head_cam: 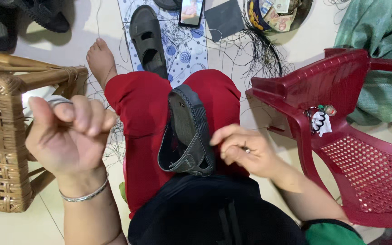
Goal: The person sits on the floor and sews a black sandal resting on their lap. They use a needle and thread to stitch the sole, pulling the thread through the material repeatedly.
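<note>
A blue patterned mat [184, 47] is lying on the floor ahead, bearing a phone [191, 11] and a second sandal [147, 38]. A dark grey sandal [187, 131] is resting on the red-trousered lap. The right hand [243, 149] is pinching its strap edge. The left hand [69, 136] is raised apart, fingers curled, seemingly pulling thin thread.

A pale floor [75, 43] carries a dotted mat [189, 50], loose black threads [262, 54] and sandals [5, 20].
</note>
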